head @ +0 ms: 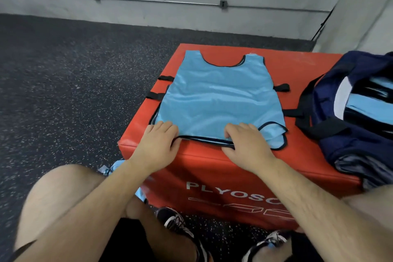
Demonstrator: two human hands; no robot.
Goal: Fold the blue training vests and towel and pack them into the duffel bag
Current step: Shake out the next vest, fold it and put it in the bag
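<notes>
blue vest (219, 100) lies flat on the red box (297, 66), beside the duffel bag (340, 142). right grip (248, 147) pinches the near hem; left grip (157, 144) rests on its corner, pinch unclear. lift both evenly and fold the hem to the neckline.

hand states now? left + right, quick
left hand: closed, pinching the near hem of the blue vest at its left corner.
right hand: closed, fingers curled, pinching the same hem further right.
</notes>
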